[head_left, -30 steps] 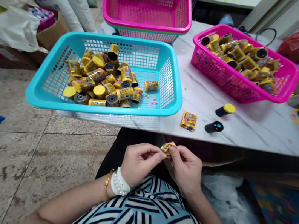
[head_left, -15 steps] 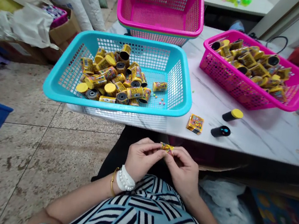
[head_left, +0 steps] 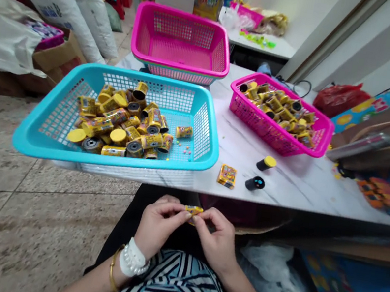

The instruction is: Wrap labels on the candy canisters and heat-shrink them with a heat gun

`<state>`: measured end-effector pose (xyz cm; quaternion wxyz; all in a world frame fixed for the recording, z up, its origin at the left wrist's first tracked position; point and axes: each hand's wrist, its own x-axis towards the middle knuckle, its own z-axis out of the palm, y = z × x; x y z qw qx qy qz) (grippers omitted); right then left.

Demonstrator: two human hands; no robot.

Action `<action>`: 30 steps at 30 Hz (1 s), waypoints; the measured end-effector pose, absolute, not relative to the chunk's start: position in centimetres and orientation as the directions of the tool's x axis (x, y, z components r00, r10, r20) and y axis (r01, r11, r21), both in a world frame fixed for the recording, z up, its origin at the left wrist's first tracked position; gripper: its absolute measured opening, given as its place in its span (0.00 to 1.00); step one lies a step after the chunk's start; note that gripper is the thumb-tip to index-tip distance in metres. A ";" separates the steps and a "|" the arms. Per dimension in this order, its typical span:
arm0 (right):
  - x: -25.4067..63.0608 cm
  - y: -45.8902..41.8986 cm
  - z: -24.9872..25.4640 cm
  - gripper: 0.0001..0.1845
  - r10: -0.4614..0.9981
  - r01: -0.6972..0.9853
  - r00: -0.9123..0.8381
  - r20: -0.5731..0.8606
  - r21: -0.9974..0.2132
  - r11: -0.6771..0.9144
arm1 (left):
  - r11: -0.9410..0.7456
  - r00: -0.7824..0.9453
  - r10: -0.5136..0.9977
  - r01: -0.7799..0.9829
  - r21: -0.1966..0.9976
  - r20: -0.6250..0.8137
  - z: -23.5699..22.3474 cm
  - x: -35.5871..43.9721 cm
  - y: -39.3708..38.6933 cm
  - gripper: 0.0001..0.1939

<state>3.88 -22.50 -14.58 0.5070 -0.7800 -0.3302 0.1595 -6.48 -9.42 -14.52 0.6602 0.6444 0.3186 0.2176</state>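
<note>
Between the fingertips of both hands, over the lap, is a small yellow printed label (head_left: 193, 210). My left hand (head_left: 160, 220) pinches one end of it, and my right hand (head_left: 215, 234) pinches the other. Beyond the hands, near the table's front edge, lies a small stack of square printed labels (head_left: 227, 176). To its right, a black canister with a yellow cap (head_left: 266, 163) and an uncapped black canister (head_left: 255, 183) lie on their sides; something blue shows inside the uncapped one.
A turquoise basket (head_left: 113, 161) at left holds several yellow-wrapped canisters (head_left: 131, 123) and scattered small beads. At right, a pink basket (head_left: 275, 135) is filled with more of them. Stacked pink baskets (head_left: 179, 63) stand behind. The white table's front edge (head_left: 301, 203) runs just beyond my hands.
The camera view has shifted, so the table and baskets sit lower and further left in the picture. Both hands still pinch the label, which has turned slightly.
</note>
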 end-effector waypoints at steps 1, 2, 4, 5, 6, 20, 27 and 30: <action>3.8 -22.4 -14.7 0.12 0.679 0.375 0.727 0.101 -0.887 -0.269 | 0.063 0.700 0.702 0.122 0.991 -0.131 -14.5 -6.4 -9.4 0.06; 3.8 -22.2 -14.9 0.12 0.678 0.391 0.727 0.112 -0.878 -0.275 | 0.077 0.700 0.698 0.134 0.988 -0.149 -14.4 -6.4 -9.3 0.07; 3.6 -21.9 -15.1 0.12 0.674 0.412 0.728 0.123 -0.865 -0.287 | 0.179 0.704 0.661 0.188 0.966 -0.260 -14.3 -6.3 -9.4 0.09; 3.4 -21.8 -15.0 0.12 0.679 0.420 0.724 0.124 -0.860 -0.291 | 0.244 0.706 0.629 0.217 0.945 -0.325 -14.2 -6.3 -9.4 0.11; 3.4 -21.8 -14.8 0.13 0.698 0.431 0.706 0.120 -0.855 -0.289 | 0.301 0.711 0.593 0.240 0.923 -0.378 -14.2 -6.3 -9.4 0.13; 26.1 -23.8 -4.9 0.16 0.708 0.729 0.675 0.207 -0.333 -0.598 | 0.717 0.801 0.234 0.241 0.654 -0.552 -12.7 -4.4 -8.1 0.18; 27.1 -24.7 -7.4 0.16 0.771 0.798 0.601 0.210 -0.195 -0.570 | 0.877 0.829 0.128 0.162 0.452 -0.545 -12.2 -3.1 -8.0 0.16; 27.1 -25.3 -8.4 0.18 0.772 0.816 0.578 0.265 -0.177 -0.551 | 0.911 0.835 0.092 0.150 0.385 -0.542 -12.2 -2.9 -8.2 0.14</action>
